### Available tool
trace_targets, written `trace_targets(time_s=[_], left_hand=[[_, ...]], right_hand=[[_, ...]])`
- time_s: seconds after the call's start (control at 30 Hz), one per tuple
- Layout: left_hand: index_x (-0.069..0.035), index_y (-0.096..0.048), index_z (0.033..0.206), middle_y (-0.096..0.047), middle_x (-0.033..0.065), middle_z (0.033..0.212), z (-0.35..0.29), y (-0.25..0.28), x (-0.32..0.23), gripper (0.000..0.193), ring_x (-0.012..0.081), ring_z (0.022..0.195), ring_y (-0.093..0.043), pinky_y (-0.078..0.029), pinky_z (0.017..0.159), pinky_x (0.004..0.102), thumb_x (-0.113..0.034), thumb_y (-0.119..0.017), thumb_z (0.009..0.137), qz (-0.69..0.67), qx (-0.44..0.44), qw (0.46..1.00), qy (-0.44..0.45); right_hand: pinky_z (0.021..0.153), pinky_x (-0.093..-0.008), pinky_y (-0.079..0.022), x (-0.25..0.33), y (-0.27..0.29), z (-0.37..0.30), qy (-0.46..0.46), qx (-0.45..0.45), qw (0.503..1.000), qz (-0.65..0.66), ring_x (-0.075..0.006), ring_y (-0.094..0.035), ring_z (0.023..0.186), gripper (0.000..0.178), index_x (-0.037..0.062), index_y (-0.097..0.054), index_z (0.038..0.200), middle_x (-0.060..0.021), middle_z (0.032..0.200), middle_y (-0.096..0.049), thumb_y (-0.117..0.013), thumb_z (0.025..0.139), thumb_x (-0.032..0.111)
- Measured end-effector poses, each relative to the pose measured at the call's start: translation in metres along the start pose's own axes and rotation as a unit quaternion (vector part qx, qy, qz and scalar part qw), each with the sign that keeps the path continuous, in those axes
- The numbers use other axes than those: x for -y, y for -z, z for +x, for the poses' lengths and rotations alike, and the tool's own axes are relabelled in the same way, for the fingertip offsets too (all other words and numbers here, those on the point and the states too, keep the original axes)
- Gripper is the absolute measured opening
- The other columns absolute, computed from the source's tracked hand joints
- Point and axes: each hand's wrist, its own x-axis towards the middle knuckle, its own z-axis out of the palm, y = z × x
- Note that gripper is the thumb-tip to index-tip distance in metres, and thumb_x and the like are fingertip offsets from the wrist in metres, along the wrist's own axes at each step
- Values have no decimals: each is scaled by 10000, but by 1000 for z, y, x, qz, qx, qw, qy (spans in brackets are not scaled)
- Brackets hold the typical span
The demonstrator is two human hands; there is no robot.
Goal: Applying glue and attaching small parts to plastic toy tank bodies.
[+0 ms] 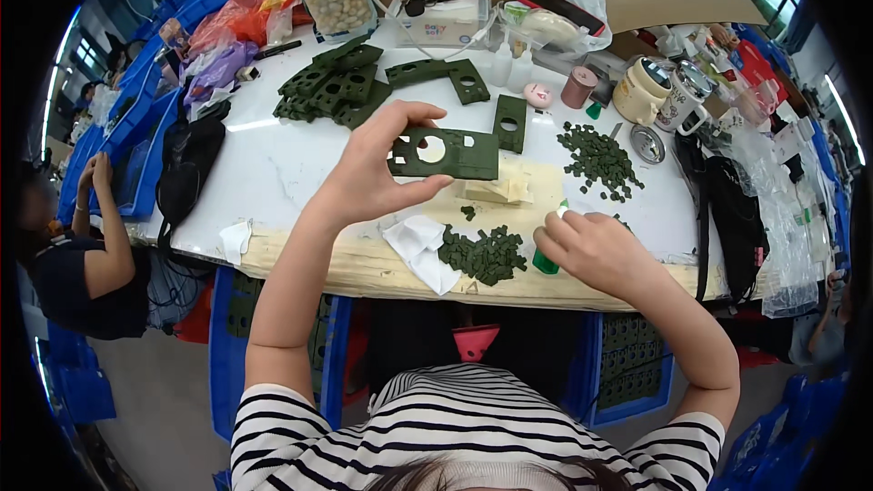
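Observation:
My left hand (364,168) holds up a flat dark green plastic panel (475,162) by its left end, thumb below and fingers above. The panel has a large round hole and smaller openings. On the right, my right hand (600,250) has its fingers curled round a small green bottle (546,262) with a pale tip; they partly hide it. Between the hands lies a heap of small dark green pieces (486,255). Behind it a pale yellow block (500,189) sits on the table, below the raised panel. A white cloth (423,250) lies beside the heap.
More green panels are stacked (332,86) at the back left; one single panel (510,123) lies behind the block. Another heap of small pieces (600,159), mugs (641,91) and a metal lid (647,144) stand right. Black bags (189,173) hang at the edge. Blue crates (627,364) flank my legs.

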Motion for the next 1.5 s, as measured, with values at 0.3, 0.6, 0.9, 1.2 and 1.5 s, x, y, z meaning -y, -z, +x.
trace_targets(time_s=[0.3,0.6,0.9,1.2,1.5], left_hand=[[-23,-583,1115,-571,71,973,50,-17,14,500,136,759,-575,-465,645,246,-108,-780,664,-7,-30,994,-106],[-7,-533,1124,-575,115,1003,24,-31,36,630,157,790,-591,-509,660,258,-148,-863,606,-51,-89,990,-97],[-17,-482,1192,-586,129,1032,18,-40,49,727,162,810,-580,-511,656,256,-148,-869,591,-46,-89,994,-46],[-5,-448,1220,-570,141,1063,19,-43,48,761,181,883,-560,-515,666,261,-134,-864,596,-18,-85,994,-67],[-17,-361,1284,-503,133,1152,13,-49,45,849,176,950,-550,-524,776,297,-86,-858,598,-194,-111,975,-4]], right_hand=[[584,-275,-454,-52,135,-43,-175,-659,725,-102,-174,-527,657,199,19,-477,891,-73,801,-530,-621,807,129],[676,-247,-410,-41,10,83,-224,-486,521,665,-109,-513,795,319,41,-500,1006,-48,872,-536,-589,901,328],[1015,-462,-361,-43,-37,89,-210,-356,379,828,-275,-473,1190,372,73,-474,1141,-171,1258,-505,-518,924,371],[862,-328,-484,-39,-27,93,-286,-297,346,843,-183,-590,1023,332,56,-521,1143,-145,1203,-577,-593,908,279],[857,-310,-504,-37,-28,94,-263,-313,330,851,-176,-606,1010,350,50,-509,1148,-155,1170,-593,-535,934,326]])
